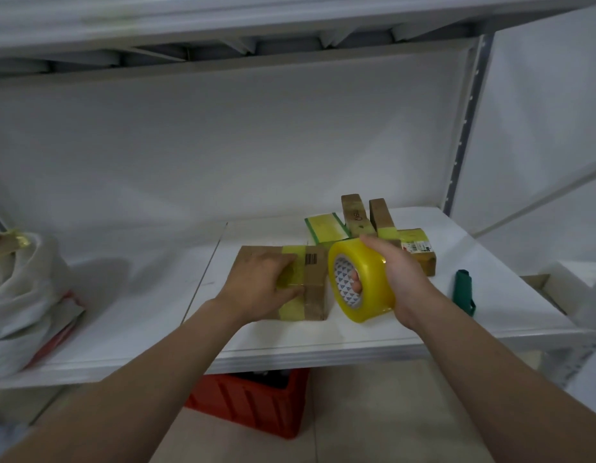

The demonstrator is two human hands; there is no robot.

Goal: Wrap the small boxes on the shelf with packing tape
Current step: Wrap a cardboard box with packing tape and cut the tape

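Note:
A brown cardboard box (315, 279) with a yellow tape band and a barcode sits on the white shelf (323, 342). My left hand (259, 282) lies flat on top of it, fingers pressing the tape. Just right of the box, my right hand (395, 272) grips a large roll of yellowish packing tape (366, 282), fingers through its core. Behind the roll lie several small taped boxes (416, 248), two of them long and narrow (355, 215).
A green cutter (463, 289) lies on the shelf to the right of my right hand. A white plastic bag (19, 302) with items sits at the left end. A red crate (253, 399) stands on the floor below. An upper shelf hangs overhead.

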